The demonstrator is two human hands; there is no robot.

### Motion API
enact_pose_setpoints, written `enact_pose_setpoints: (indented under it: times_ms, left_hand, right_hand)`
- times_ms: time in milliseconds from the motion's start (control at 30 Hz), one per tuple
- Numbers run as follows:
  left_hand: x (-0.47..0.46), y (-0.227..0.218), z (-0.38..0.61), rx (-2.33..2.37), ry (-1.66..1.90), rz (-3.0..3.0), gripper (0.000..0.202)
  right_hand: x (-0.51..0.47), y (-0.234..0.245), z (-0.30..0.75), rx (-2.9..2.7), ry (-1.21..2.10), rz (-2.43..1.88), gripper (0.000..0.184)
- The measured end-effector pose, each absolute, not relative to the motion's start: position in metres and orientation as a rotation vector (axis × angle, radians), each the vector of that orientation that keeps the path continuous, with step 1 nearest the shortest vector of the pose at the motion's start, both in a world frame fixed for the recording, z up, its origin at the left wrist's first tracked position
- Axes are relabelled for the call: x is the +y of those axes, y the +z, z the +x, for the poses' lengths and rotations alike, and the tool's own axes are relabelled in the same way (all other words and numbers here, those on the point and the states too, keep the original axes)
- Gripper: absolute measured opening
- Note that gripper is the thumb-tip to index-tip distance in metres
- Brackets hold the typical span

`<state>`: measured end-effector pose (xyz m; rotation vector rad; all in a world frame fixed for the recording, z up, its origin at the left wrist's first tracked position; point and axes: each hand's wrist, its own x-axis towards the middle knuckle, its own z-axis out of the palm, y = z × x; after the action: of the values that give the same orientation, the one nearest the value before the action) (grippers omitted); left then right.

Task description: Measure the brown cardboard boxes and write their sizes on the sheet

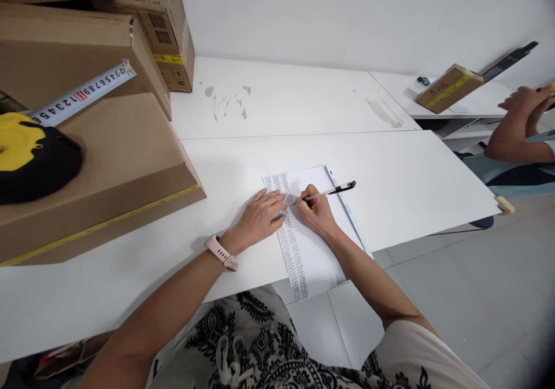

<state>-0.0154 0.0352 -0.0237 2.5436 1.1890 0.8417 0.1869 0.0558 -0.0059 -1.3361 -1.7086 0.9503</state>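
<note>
A pen (323, 193) with a clear barrel and black end is gripped in my right hand (315, 211), its tip down at the paper. The sheet of paper (318, 256) lies on the table, its near edge hanging over the table's front. Columns of small handwritten marks run down its left side. Flat on those columns rests my left hand (263, 215), fingers stretched out and holding nothing. Part of the writing is hidden under both hands. Along the paper's right edge shows a pale blue printed strip (340, 195).
Cardboard boxes (99, 158) are stacked at the left of the white table (403, 186). A yellow and black tape measure (39, 152), partly pulled out, is above the front box. At the far right, another person's hands (526, 100) are near a small taped box (448, 88).
</note>
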Motion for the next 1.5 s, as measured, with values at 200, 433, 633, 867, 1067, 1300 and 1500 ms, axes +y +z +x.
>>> enact_pose_setpoints:
  times_ms: [200,433,633,867,1067,1300,1500]
  left_hand:
    - [0.0348,-0.0238,-0.0153,1.193,0.828,2.531,0.017]
    - [0.0346,-0.0236,-0.0148,1.202,0.84,2.53,0.015]
    - [0.0345,-0.0237,-0.0143,1.194,0.857,2.536,0.015]
    - [0.0342,-0.0237,-0.0143,1.202,0.845,2.534,0.016]
    - [0.0349,-0.0241,-0.0146,1.202,0.842,2.536,0.016]
    - [0.0344,-0.0245,-0.0148,1.197,0.835,2.531,0.016]
    - [0.0345,-0.0246,-0.0146,1.191,0.831,2.531,0.016]
  right_hand:
    - [0.0558,-0.0069,0.1878,-1.708,0.967,-1.336,0.024]
    - [0.0566,-0.009,0.1883,-1.701,0.927,-1.34,0.023]
    - [0.0562,-0.0048,0.1868,-1.696,0.955,-1.328,0.023]
    - [0.056,-0.0058,0.1877,-1.678,0.939,-1.342,0.023]
    - [0.0564,-0.0071,0.188,-1.685,0.93,-1.342,0.023]
    - [0.0553,-0.0051,0.188,-1.655,0.938,-1.369,0.023]
    - [0.0554,-0.0046,0.1875,-1.673,0.923,-1.378,0.023]
